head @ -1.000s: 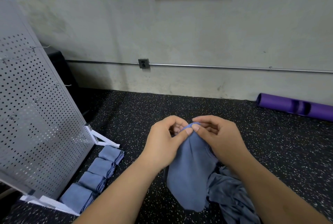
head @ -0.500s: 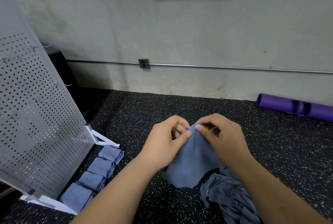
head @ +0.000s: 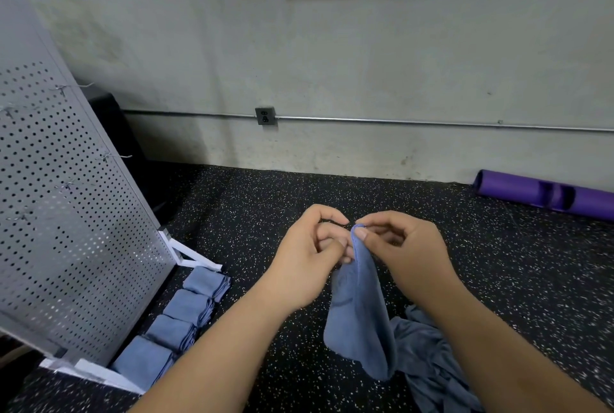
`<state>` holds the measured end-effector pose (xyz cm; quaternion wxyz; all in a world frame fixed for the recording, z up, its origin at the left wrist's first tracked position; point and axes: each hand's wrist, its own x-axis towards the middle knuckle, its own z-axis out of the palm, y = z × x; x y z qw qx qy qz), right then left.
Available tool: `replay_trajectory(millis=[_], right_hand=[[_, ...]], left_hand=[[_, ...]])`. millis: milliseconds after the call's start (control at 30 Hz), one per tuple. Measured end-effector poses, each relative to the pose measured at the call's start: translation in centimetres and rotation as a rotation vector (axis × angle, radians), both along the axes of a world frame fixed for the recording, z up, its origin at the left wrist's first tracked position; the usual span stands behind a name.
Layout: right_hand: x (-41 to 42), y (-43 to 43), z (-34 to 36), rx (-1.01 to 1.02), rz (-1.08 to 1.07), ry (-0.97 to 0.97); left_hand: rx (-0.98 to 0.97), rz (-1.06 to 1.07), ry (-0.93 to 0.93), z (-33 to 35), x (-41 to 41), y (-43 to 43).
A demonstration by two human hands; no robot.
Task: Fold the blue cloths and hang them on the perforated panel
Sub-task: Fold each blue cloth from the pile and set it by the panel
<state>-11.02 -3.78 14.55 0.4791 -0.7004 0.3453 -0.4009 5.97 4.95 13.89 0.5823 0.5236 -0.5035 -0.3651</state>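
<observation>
A blue cloth (head: 360,316) hangs in front of me, narrow and folded lengthwise. My right hand (head: 403,251) pinches its top corner between thumb and forefinger. My left hand (head: 307,259) is right beside it with curled fingers touching the cloth's upper edge; whether it holds the cloth I cannot tell. A crumpled pile of blue cloths (head: 432,356) lies on the floor below my right forearm. Several folded blue cloths (head: 189,309) lie in a row at the foot of the grey perforated panel (head: 66,229), which leans at the left with bare wire hooks (head: 113,156).
The floor (head: 265,206) is black speckled rubber. A purple rolled mat (head: 545,195) lies by the wall at the right. The panel's white stand foot (head: 189,254) juts out toward the folded cloths. A wall socket (head: 265,115) and a metal pipe run along the wall.
The cloth was spread wider between both hands; it now hangs longer and narrower from the pinched corner. My hands have shifted a little to the right.
</observation>
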Motion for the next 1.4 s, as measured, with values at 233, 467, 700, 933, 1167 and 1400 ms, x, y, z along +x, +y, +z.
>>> replay_trajectory(millis=[233, 467, 700, 933, 1167, 1400], right_hand=[[-0.6, -0.4, 0.1, -0.193, -0.059, 0.138], [-1.4, -1.3, 1.2, -0.184, -0.204, -0.021], [-2.0, -1.8, 1.9, -0.244, -0.213, -0.043], [-1.9, -1.4, 2.6, -0.309, -0.263, -0.089], [-2.5, -1.9, 2.8, -0.314, -0.329, -0.145], [-4.5, -4.0, 2.7, -0.19, -0.428, -0.265]], left_hand=[[0.068, -0.032, -0.12, -0.5, -0.3, 0.0], [0.237, -0.11, -0.376, -1.4, 0.4, 0.1], [0.142, -0.071, -0.362, -2.1, -2.1, 0.2], [-0.097, 0.053, -0.38, -1.8, -4.2, -0.1], [-0.056, 0.009, -0.686, -3.5, -3.8, -0.8], [0.151, -0.088, -0.824, -3.4, -1.5, -0.8]])
